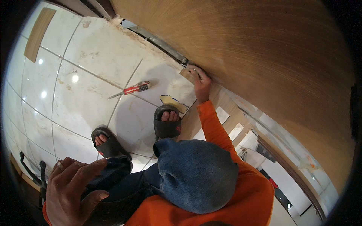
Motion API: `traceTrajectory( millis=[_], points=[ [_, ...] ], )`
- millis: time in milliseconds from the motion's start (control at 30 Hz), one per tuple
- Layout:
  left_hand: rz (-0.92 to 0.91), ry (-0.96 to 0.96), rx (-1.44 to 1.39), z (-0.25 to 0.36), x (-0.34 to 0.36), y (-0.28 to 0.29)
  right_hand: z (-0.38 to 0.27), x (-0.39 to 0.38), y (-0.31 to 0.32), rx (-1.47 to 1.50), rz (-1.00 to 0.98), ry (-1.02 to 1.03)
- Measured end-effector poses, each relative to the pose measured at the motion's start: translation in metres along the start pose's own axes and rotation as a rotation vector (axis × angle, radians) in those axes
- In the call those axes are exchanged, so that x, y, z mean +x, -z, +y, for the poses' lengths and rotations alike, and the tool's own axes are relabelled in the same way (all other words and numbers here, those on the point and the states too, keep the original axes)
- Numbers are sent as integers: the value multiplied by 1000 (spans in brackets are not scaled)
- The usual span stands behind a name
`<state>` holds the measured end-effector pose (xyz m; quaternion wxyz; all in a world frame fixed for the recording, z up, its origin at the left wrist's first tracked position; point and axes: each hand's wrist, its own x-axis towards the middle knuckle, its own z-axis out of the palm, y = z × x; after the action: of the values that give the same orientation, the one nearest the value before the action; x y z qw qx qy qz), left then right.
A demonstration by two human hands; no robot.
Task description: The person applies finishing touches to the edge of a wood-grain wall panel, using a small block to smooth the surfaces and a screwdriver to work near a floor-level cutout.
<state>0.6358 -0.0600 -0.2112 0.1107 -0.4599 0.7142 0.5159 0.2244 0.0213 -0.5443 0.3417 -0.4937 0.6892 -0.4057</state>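
My right hand (pixel 201 83) reaches down to the foot of a large wood-grain panel (pixel 271 64). Its fingers are bent together at the panel's lower edge, beside a small wood-coloured strip (pixel 187 76); what they grip, if anything, is hidden. My left hand (pixel 71 190), with a ring on one finger, is raised at the lower left near my knee. Its fingers are loosely bent, the thumb stands apart, and it holds nothing. A screwdriver (pixel 136 88) with a red, white and dark blue handle lies on the tiles in front of my feet.
A yellowish scrap (pixel 174 103) with blue marks lies by my right black slipper (pixel 167 122). Another wood-grain strip (pixel 39 34) rests on the white tiled floor (pixel 83 98) at the far left. A dark gap (pixel 160 43) runs under the panel. Black curved handles (pixel 42 175) stand at the left.
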Motion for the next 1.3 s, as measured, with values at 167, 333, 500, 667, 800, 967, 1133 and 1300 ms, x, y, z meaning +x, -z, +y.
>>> traceTrajectory(
  millis=[167,333,500,667,800,967,1133,1300],
  points=[
    [0,-3,-20,-1,8,0,-4,11,3,-111,-54,69],
    [-91,26,-17,-1,8,5,-11,12,1,-302,-69,121],
    [-80,69,49,0,8,4,-18,36,-62,-458,-168,628],
    [89,66,42,-4,0,3,-101,70,-133,-249,-4,480],
    [-8,140,-58,-12,-30,8,-71,31,-77,-60,183,117],
    [-148,33,-2,-6,-20,23,-18,7,-31,-24,177,-6],
    [31,9,-47,-1,-1,6,-20,1,-16,-77,176,9],
    [13,-9,-13,7,3,1,-8,-2,-20,-81,152,17]
  ],
)
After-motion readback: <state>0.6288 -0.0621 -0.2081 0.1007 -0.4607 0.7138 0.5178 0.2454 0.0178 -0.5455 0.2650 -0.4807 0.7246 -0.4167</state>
